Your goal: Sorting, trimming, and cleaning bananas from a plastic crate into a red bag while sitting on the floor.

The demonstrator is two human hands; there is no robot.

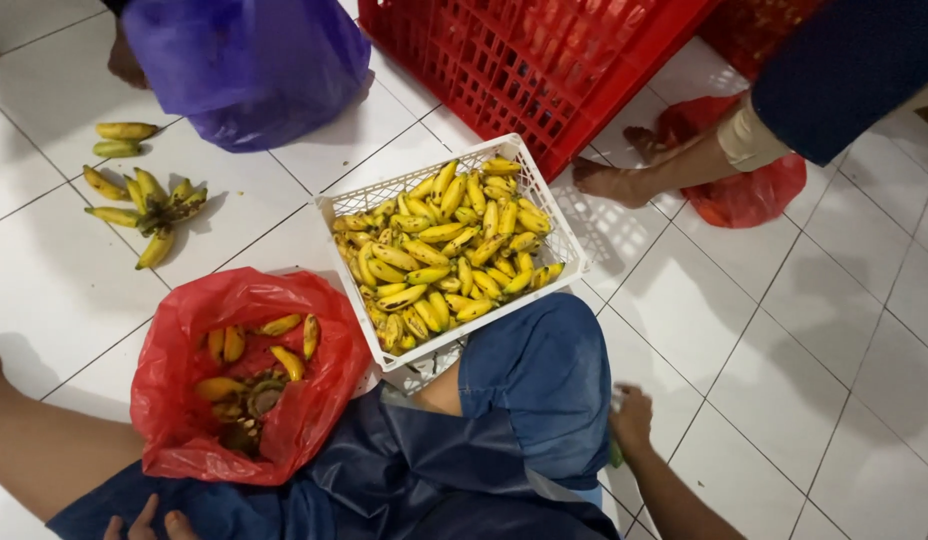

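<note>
White crate (559,262) brims with bananas (442,250); right hand (631,420) grip unclear.

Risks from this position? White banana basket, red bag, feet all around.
1. The white basket is heaped above its rim with bananas; a knock from the knee beside it might spill some.
2. The loose banana bunch on the floor lies open to being stepped on; another person's bare foot is close by.
3. The red bag sags open and may tip.

Head cam, steep look-down; near banana basket (329,215) on floor.
</note>
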